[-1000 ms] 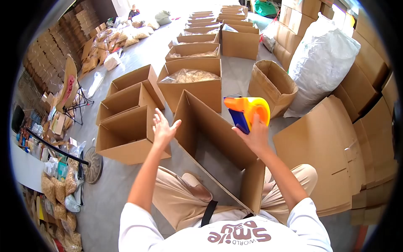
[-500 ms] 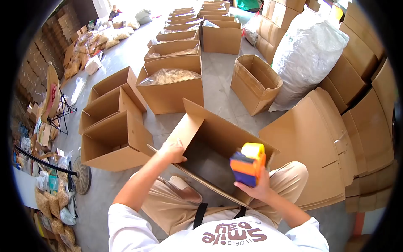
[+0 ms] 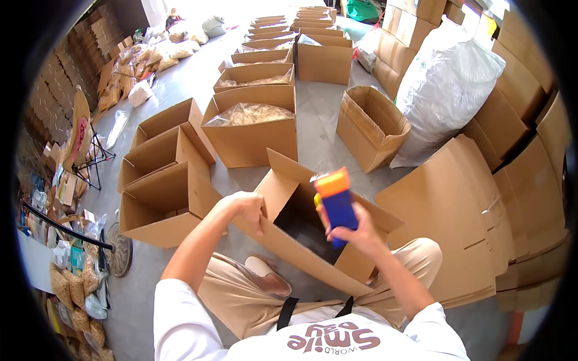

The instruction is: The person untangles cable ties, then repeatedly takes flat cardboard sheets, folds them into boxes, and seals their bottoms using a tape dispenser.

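An open cardboard box (image 3: 301, 256) stands between my legs, with its flaps up and grey floor-like shade inside. My left hand (image 3: 248, 207) is at its left corner, fingers bent over the top edge of the near side. In my right hand (image 3: 355, 228) is a blue and orange tape dispenser (image 3: 336, 204), held above the box's opening. Part of a yellow roll shows at the dispenser's left side. The fingers behind the dispenser are partly hidden.
Three open boxes (image 3: 159, 219) stand at the left. Rows of boxes, some with filled clear bags (image 3: 256, 114), run away ahead. A narrow box (image 3: 373, 129), a white sack (image 3: 448, 90) and flat cardboard (image 3: 451, 222) lie to the right. A stand base (image 3: 119, 249) is at left.
My left hand went from open in the air to the box's edge. The dispenser came down and turned over the box, its blue side now facing me. The box has turned and its walls have spread.
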The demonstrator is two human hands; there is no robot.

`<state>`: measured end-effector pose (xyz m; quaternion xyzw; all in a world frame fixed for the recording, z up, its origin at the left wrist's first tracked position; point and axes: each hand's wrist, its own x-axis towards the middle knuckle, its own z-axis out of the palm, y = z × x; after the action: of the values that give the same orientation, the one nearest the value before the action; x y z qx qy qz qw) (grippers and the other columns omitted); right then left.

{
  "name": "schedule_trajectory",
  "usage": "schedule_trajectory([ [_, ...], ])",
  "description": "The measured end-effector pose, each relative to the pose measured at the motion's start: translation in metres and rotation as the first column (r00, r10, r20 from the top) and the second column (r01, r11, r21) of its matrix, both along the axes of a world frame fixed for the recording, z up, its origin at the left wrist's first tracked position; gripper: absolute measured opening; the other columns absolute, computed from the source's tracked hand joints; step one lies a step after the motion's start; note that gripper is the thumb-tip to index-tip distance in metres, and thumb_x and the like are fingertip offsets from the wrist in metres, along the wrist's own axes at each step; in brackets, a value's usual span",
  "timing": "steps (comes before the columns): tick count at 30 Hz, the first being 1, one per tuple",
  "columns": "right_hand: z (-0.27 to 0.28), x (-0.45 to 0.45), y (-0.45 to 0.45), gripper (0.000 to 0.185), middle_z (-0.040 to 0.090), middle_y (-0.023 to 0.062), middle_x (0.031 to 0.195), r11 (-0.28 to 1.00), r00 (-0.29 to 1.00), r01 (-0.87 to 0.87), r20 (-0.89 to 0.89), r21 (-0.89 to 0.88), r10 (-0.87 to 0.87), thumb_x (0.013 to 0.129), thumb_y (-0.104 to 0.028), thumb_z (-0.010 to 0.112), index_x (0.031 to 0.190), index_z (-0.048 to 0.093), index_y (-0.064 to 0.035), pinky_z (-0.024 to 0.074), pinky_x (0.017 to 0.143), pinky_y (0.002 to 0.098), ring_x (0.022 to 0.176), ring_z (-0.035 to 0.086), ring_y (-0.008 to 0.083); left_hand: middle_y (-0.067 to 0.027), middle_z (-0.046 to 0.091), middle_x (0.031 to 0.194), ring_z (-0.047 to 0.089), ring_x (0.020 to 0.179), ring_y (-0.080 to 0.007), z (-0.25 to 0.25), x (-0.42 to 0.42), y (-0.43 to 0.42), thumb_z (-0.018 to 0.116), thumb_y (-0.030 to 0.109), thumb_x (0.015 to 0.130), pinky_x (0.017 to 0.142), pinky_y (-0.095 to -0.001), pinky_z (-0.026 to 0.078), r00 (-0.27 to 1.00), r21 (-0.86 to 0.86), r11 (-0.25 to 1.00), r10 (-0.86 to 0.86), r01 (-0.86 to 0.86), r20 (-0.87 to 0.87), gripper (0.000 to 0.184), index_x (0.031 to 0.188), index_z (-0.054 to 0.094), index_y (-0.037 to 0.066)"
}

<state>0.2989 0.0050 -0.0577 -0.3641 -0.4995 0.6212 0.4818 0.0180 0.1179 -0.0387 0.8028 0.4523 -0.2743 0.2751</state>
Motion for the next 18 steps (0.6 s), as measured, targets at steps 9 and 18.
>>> schedule_trajectory([
  [9,0.021,0.041,0.035,0.035,0.058,0.0050,0.075,0.784,0.760,0.619,-0.217,-0.049,-0.613,0.090,-0.038,0.052,0.101,0.052,-0.0045,0.0483,0.061,0.0283,0.061,0.058,0.0151,-0.0199,0.032,0.139,0.023,0.133,-0.0318,-0.101,-0.023,-0.019,0.082,0.054,0.043,0.110,-0.0405,0.019,0.778,0.362,0.717,0.402,-0.596,0.483,0.131,0.141,0.012,0.003],
  [18,-0.070,-0.015,-0.048,0.039,0.060,0.0100,0.075,0.845,0.846,0.525,0.045,0.099,-0.531,0.092,-0.037,0.048,0.102,0.047,0.0004,0.0475,0.064,0.0274,0.068,0.059,0.0166,-0.0063,0.059,0.116,0.054,0.110,-0.0221,-0.084,-0.014,-0.020,0.070,0.064,0.054,0.095,-0.0346,0.040,0.425,0.017,0.491,0.736,-0.871,0.527,0.088,0.125,0.050,0.016],
])
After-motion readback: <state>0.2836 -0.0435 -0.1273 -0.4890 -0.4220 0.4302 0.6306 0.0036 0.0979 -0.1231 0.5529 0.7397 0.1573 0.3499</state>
